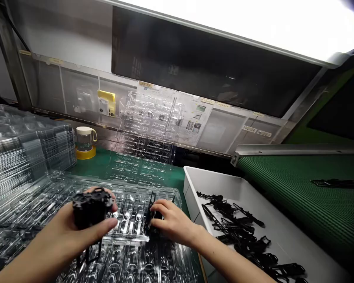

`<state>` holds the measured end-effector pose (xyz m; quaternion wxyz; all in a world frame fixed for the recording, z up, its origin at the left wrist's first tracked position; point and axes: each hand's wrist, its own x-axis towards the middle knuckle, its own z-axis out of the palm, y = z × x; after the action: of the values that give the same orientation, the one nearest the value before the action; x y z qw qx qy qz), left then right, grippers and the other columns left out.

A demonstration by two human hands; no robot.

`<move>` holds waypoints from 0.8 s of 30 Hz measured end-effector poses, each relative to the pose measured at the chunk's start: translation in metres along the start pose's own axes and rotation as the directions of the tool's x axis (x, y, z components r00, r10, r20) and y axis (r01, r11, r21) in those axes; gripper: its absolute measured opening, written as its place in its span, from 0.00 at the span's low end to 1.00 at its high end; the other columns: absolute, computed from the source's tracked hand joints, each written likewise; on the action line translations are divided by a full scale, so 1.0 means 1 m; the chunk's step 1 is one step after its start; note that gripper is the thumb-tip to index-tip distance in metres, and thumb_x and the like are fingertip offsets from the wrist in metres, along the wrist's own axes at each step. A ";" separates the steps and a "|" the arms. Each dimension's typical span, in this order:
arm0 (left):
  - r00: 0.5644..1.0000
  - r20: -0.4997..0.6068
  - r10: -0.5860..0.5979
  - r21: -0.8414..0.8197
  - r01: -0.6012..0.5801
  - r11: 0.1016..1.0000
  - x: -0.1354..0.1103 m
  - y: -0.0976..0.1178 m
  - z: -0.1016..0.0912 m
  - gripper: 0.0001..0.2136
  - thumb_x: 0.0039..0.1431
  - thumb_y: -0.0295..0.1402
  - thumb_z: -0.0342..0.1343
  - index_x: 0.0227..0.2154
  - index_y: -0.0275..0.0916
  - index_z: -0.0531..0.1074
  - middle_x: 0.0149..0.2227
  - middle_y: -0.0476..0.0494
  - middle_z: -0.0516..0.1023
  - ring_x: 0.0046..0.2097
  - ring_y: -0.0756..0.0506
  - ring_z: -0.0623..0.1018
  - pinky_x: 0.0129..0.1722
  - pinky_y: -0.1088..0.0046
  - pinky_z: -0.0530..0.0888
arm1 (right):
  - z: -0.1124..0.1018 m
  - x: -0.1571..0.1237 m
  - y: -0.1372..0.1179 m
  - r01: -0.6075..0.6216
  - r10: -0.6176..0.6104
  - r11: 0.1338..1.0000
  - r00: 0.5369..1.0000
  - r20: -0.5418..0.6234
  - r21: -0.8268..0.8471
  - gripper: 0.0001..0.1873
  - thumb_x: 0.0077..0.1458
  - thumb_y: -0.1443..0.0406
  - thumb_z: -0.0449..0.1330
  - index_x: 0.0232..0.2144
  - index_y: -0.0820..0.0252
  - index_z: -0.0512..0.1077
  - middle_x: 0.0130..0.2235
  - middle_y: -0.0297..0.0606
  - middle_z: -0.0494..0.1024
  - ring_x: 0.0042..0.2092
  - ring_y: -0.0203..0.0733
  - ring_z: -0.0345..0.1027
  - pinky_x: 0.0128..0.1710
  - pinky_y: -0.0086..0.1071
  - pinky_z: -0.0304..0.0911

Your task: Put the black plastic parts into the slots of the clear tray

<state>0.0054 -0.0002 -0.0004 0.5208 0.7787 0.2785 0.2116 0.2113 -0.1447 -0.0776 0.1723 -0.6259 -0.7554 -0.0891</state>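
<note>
My left hand (pixel 76 230) is closed around a bunch of black plastic parts (pixel 90 206), held just above a clear blister tray (pixel 126 220) with rows of pockets. My right hand (pixel 169 222) is curled, its fingertips pinching one black plastic part (pixel 153 216) down into a pocket near the tray's right side. The tray lies on a stack of similar clear trays (pixel 141 261) in front of me.
A white bin (pixel 212 182) holding several loose black parts (pixel 242 236) stands to the right. Beyond it runs a green conveyor belt (pixel 306 188) carrying a black part (pixel 334 183). Stacked clear trays (pixel 23 145) fill the left; another tray (pixel 149 125) leans at the back beside a small jar (pixel 85 139).
</note>
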 end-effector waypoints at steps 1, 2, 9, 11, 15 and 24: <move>0.996 0.046 0.077 0.036 -0.079 0.996 0.005 0.000 0.004 0.14 0.40 0.48 0.54 0.31 0.51 0.65 0.35 0.54 0.71 0.42 0.46 0.68 0.39 0.79 0.66 | 0.000 -0.003 -0.001 -0.023 0.023 1.000 1.000 0.014 -0.011 0.14 0.42 0.75 0.51 0.33 0.60 0.67 0.42 0.44 0.66 0.46 0.46 0.53 0.40 0.40 0.57; 0.976 0.103 0.191 0.092 -0.201 0.975 0.010 -0.002 0.007 0.12 0.42 0.45 0.53 0.32 0.51 0.64 0.37 0.53 0.69 0.41 0.46 0.68 0.39 0.76 0.65 | -0.001 -0.006 -0.002 -0.054 0.054 0.998 0.998 0.026 -0.017 0.15 0.41 0.74 0.53 0.34 0.59 0.66 0.43 0.44 0.64 0.47 0.48 0.52 0.41 0.42 0.56; 0.541 0.649 0.534 0.377 -0.839 0.393 0.056 -0.024 0.038 0.19 0.46 0.19 0.40 0.34 0.48 0.67 0.40 0.41 0.64 0.45 0.36 0.62 0.37 0.54 0.64 | -0.022 -0.033 -0.008 -0.353 0.333 0.929 0.929 0.164 0.114 0.19 0.43 0.60 0.58 0.41 0.53 0.63 0.49 0.41 0.58 0.51 0.47 0.47 0.48 0.43 0.50; 0.453 0.728 0.515 0.299 -0.885 0.356 0.067 -0.030 0.047 0.21 0.46 0.16 0.39 0.36 0.49 0.66 0.43 0.43 0.66 0.49 0.38 0.59 0.40 0.56 0.64 | -0.020 -0.038 -0.009 -0.388 0.359 0.910 0.915 0.186 0.150 0.19 0.45 0.59 0.56 0.42 0.53 0.63 0.50 0.41 0.58 0.52 0.46 0.47 0.49 0.42 0.50; 0.382 0.823 0.420 0.228 -0.900 0.371 0.080 -0.044 0.054 0.34 0.36 0.12 0.43 0.46 0.53 0.57 0.52 0.50 0.59 0.53 0.40 0.56 0.46 0.57 0.63 | -0.014 -0.042 -0.008 -0.440 0.410 0.881 0.893 0.186 0.172 0.16 0.47 0.61 0.54 0.41 0.55 0.64 0.50 0.42 0.58 0.52 0.44 0.49 0.49 0.38 0.52; 0.617 0.700 0.359 0.412 -0.761 0.502 0.080 -0.050 0.013 0.18 0.45 0.15 0.38 0.36 0.41 0.60 0.33 0.47 0.69 0.34 0.47 0.68 0.32 0.70 0.65 | -0.024 -0.015 -0.022 -0.462 0.465 0.847 0.884 0.057 0.263 0.10 0.50 0.63 0.51 0.37 0.56 0.65 0.48 0.41 0.60 0.51 0.40 0.52 0.48 0.34 0.53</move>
<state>0.0631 0.0580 -0.0484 0.1483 0.9830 -0.1024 0.0356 0.1962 -0.1713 -0.0594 0.2752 -0.7599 -0.5863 0.0556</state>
